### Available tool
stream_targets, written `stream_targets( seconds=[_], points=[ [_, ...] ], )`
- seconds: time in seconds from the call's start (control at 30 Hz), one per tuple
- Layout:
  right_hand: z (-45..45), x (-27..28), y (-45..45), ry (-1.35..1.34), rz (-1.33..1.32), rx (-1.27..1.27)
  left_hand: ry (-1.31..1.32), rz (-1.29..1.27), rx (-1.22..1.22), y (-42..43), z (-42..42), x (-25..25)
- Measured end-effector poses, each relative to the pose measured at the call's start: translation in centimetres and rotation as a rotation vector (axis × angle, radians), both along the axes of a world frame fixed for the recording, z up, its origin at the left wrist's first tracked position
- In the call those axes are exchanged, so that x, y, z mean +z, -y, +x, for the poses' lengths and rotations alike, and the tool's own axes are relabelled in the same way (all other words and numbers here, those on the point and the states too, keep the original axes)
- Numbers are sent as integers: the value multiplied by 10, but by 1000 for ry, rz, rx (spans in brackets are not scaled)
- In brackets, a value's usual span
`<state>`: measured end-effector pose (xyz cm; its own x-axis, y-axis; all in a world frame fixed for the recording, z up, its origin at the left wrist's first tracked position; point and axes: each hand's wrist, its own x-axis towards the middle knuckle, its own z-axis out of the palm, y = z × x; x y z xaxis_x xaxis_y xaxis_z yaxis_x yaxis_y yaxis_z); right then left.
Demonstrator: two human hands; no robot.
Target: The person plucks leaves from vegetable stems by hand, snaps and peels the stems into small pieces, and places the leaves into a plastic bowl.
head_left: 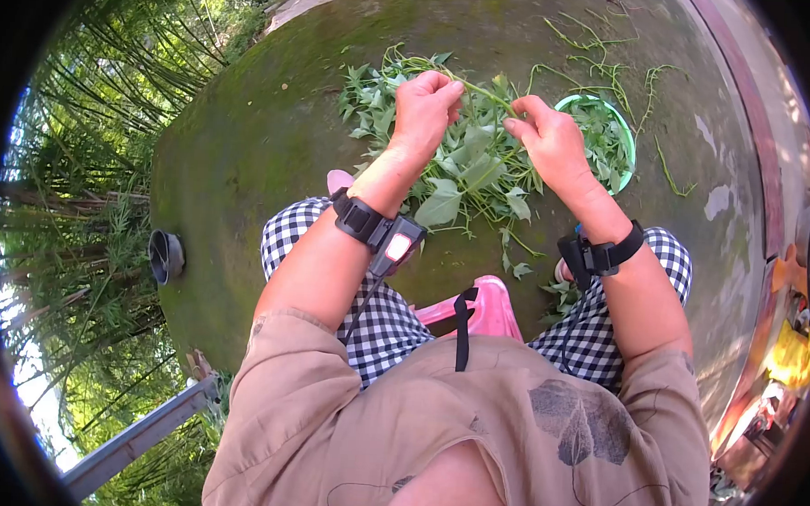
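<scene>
A green leafy stem [485, 92] stretches between my two hands, above a heap of leafy green vines [466, 170] on the ground. At its left end, my left hand [425, 111] pinches it between thumb and fingers. My right hand [552, 138] is closed on the other end, with thumb and forefinger together. Just beyond my right hand stands a light green basin [629, 163] filled with picked leaves [602, 139]. The heap partly hides behind my left hand and forearm.
Stripped stems [599, 59] lie scattered at the upper right. A pink stool [492, 310] is between my knees. A dark pot [166, 256] stands at the left edge of the mossy concrete [238, 185], beside bamboo plants [96, 153]. A yellow bag [791, 354] lies far right.
</scene>
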<state>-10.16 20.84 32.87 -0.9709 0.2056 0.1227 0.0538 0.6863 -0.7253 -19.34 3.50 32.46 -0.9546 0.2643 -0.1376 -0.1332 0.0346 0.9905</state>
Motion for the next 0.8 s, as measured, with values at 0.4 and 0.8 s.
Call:
stream_targets(
  seconds=[0.4, 0.8],
  points=[
    [0, -8, -33, 143, -430, -53, 135, 50, -32, 29, -25, 3],
    [1, -17, -13, 131, -202, -14, 464, 169, -113, 2, 13, -5]
  ],
)
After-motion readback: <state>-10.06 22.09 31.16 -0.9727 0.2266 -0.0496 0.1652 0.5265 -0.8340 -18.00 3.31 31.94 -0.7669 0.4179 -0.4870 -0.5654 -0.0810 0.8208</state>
